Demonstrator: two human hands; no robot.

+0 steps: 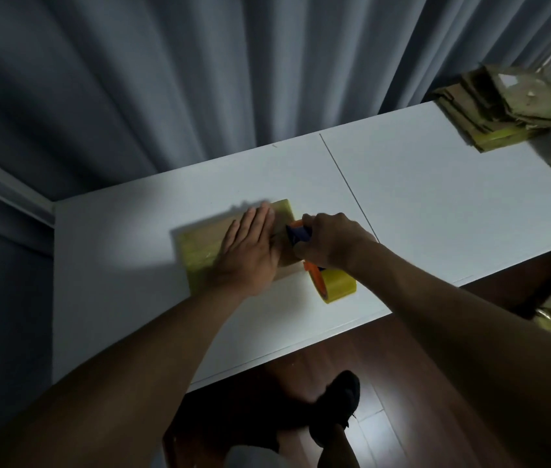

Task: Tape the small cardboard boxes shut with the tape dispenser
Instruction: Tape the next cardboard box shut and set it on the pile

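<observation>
Box (200, 246): lay flat on the white tabletop (419, 197), near its left end.
Left hand (250, 251): pressed on the box, fingers straight.
Right hand (328, 239): fingers curled round the dispenser (328, 282) at the box's right edge.
Stack (500, 109): cardboard, far right.

Both forearms are bare up to the picture's lower edge, with no sleeve, watch, ring or glove showing on either arm or on the hands: left hand (250, 255), right hand (331, 241). Below the near edge of the white counter (436, 197), a dark, low-cut shoe (338, 407) covers one foot; its details are lost in shadow.
</observation>
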